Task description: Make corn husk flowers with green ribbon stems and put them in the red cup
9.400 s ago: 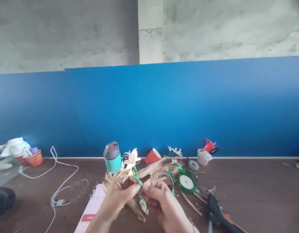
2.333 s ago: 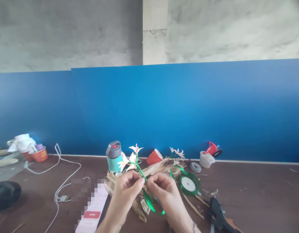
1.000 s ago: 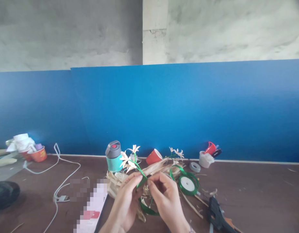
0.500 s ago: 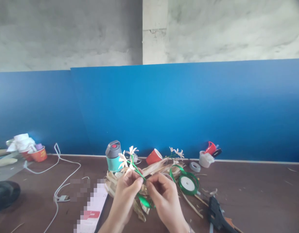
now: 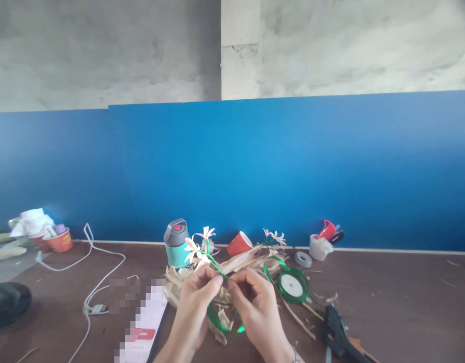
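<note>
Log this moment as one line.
left hand: pinching green stem with pale flowers | right hand: fingertips at stem, exact hold unclear | nearby: green ribbon spool, teal bottle, tipped red cup

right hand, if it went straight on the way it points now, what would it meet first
Beyond the green stem at its fingertips, the right hand would probably meet the left hand first, though exact depth is unclear.

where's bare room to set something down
The table is nearly bare right of the black tool and white cup; a smaller patch between the leftmost black object and white cable. Crowded: around held flowers, dried husks and green ribbon spool.
</note>
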A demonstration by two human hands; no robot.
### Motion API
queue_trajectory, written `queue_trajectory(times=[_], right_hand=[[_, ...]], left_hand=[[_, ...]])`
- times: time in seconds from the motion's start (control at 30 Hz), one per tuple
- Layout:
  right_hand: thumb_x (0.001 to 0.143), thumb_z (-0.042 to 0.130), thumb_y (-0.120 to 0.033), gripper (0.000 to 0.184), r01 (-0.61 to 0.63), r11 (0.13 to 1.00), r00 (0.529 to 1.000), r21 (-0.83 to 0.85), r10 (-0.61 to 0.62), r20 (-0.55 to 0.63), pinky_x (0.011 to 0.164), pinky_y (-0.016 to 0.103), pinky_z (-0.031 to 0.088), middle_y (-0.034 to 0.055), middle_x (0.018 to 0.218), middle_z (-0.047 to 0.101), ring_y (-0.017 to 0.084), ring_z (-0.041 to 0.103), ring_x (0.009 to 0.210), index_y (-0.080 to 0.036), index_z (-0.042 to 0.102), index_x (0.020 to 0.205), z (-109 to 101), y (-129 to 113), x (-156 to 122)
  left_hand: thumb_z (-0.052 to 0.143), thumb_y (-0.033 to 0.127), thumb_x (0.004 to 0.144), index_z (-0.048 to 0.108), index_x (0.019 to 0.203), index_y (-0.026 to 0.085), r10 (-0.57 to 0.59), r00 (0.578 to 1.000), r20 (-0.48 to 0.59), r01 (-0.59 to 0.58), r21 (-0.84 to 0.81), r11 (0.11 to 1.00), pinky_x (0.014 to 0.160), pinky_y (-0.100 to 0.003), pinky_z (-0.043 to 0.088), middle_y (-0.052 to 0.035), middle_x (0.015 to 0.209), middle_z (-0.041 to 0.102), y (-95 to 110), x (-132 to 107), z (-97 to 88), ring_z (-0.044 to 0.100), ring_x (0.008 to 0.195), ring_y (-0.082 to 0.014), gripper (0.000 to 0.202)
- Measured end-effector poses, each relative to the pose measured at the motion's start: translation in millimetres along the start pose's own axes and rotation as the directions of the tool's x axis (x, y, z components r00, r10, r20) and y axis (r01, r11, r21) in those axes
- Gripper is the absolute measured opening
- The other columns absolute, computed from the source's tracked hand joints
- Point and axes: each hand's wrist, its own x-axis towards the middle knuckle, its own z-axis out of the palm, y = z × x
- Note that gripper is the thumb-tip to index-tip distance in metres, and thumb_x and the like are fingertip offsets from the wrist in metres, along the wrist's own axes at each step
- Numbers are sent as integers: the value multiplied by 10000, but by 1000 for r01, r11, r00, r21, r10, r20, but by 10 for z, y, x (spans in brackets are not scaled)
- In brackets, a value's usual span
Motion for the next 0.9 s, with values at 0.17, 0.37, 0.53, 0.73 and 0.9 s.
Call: queue_trajectory(times=[0.17,0.37,0.53,0.73,0.9], right_hand=[[780,528,-194,156,50,996,999,-79,-51,-5,476,211,363,-14,548,543,117,460,501,-168,569,631,4,2,-5],[793,504,-175,181,149,961,987,-233,-158,-22,501,224,342,-15,553,508,123,441,524,-178,526,613,4,10,-15],[792,522,-165,163,200,951,975,-237,-217,-48,578,250,342,9,618,542,139,452,595,-175,557,633,21,13,-14],[750,613,-337,228,-504,780,849,370,369,377,434,199,202,-6,565,522,66,317,461,-138,580,645,-104,-7,91],[681,675,-284,194,-820,324,570,472,384,727,395,167,125,-23,551,484,45,323,444,-113,583,681,-185,46,148]], left_hand=[[704,183,622,529,596,163,-76,996,-48,73,-45,996,416,-147,221,74,509,423,-46,-1,-10,287,438,-41,178],[736,303,648,529,593,156,-82,995,-50,81,-35,996,415,-148,243,72,509,442,-42,-22,56,310,434,-35,260],[741,315,663,599,629,143,-28,997,-68,33,82,996,488,-156,327,57,538,471,-50,3,14,405,513,-59,225],[668,298,761,610,701,148,31,988,148,-50,129,990,581,-213,432,8,611,587,49,-7,-39,545,592,-112,171],[631,307,797,601,729,150,-6,951,310,-24,95,995,564,-258,475,5,592,589,165,-36,-6,589,528,-130,174]])
